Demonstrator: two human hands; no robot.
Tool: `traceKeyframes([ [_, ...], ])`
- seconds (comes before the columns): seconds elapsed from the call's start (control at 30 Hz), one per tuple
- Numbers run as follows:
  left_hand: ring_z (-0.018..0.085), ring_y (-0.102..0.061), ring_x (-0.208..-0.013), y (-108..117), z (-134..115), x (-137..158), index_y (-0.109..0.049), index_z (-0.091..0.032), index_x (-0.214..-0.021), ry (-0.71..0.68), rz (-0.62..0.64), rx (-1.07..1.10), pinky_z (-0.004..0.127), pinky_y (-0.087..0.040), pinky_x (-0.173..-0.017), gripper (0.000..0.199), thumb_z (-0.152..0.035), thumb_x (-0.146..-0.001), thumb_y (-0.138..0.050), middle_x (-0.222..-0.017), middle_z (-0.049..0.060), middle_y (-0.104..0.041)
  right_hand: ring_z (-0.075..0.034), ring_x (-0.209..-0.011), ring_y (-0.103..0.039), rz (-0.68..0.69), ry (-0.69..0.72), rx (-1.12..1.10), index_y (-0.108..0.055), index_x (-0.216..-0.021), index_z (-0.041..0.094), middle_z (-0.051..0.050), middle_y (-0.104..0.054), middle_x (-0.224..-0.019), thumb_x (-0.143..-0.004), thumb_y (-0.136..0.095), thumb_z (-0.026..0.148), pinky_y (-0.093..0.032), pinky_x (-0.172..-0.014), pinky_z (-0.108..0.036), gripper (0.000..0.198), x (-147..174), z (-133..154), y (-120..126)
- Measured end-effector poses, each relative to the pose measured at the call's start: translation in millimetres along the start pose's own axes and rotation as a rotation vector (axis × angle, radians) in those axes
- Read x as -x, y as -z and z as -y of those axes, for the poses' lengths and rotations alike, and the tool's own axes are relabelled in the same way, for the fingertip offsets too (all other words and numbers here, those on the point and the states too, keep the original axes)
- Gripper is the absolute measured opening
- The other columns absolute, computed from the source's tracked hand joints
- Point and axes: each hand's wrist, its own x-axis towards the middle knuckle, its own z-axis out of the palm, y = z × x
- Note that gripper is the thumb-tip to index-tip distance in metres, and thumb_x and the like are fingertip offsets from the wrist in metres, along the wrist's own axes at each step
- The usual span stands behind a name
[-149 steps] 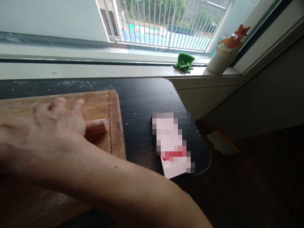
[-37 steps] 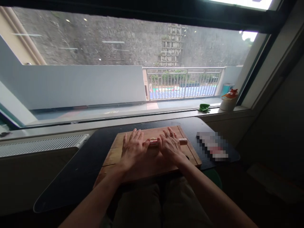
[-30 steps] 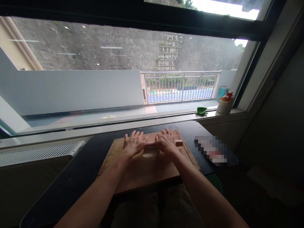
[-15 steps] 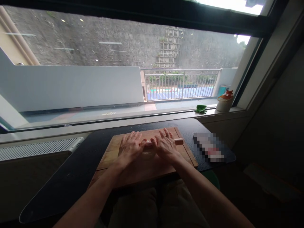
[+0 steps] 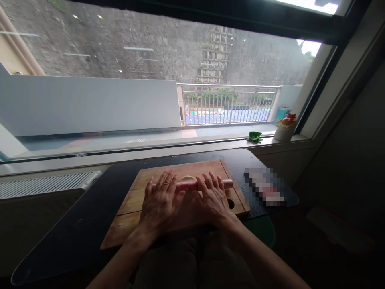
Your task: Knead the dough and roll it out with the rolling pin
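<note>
The left hand (image 5: 161,200) and right hand (image 5: 214,197) lie over a reddish, cylindrical rolling pin (image 5: 189,186), fingers outstretched and slightly spread. The pin lies across a brown wooden board (image 5: 132,200); a pale, rounded dough piece (image 5: 187,178) shows along its far side, between the hands.

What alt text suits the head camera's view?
A person's left hand and right hand rest on a rolling pin, with what looks like dough just beyond it, on a wooden board. A green cloth sits on the windowsill.
</note>
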Motion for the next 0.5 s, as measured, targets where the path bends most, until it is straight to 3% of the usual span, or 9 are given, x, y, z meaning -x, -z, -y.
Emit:
traceKeyframes([
  [0.1,0.024,-0.025,-0.135,-6.1,6.6,-16.3,-0.041,-0.018,-0.135,0.033,0.075,0.005,0.045,-0.015,-0.111,0.054,-0.046,-0.090,-0.027,-0.143,0.007,-0.037,-0.024,-0.136,-0.017,0.027,-0.024,0.010,-0.045,-0.130,0.023,-0.007,-0.038,-0.140,-0.092,-0.030,0.049,-0.009,-0.110,-0.044,0.048,-13.8,-1.0,-2.6],
  [0.3,0.026,-0.045,-0.119,-26.2,19.6,-87.4,-0.061,-0.023,-0.109,0.086,0.319,0.015,0.046,-0.034,-0.098,0.040,-0.038,-0.090,-0.029,-0.118,0.008,-0.061,-0.027,-0.130,-0.028,0.211,-0.135,0.012,-0.061,-0.109,0.021,-0.010,-0.046,-0.133,-0.092,-0.026,0.050,-0.021,-0.104,-0.048,0.049,-87.5,-14.5,-18.3],
  [0.4,0.027,-0.045,-0.118,-26.3,15.0,-87.8,-0.061,-0.021,-0.109,0.129,0.265,0.001,0.050,-0.032,-0.098,0.042,-0.039,-0.090,-0.028,-0.117,0.010,-0.061,-0.027,-0.130,-0.029,0.206,-0.138,0.020,-0.063,-0.105,0.021,-0.010,-0.047,-0.132,-0.093,-0.025,0.047,-0.023,-0.103,-0.047,0.047,-87.6,-15.2,-20.1],
  [0.5,0.026,-0.037,-0.127,-19.3,6.7,-52.0,-0.055,-0.019,-0.120,0.098,0.110,-0.008,0.047,-0.025,-0.106,0.047,-0.043,-0.090,-0.028,-0.130,0.009,-0.052,-0.025,-0.134,-0.021,0.089,-0.052,0.015,-0.060,-0.110,0.022,-0.007,-0.041,-0.138,-0.094,-0.025,0.045,-0.018,-0.107,-0.045,0.045,-52.3,-8.3,-10.6],
])
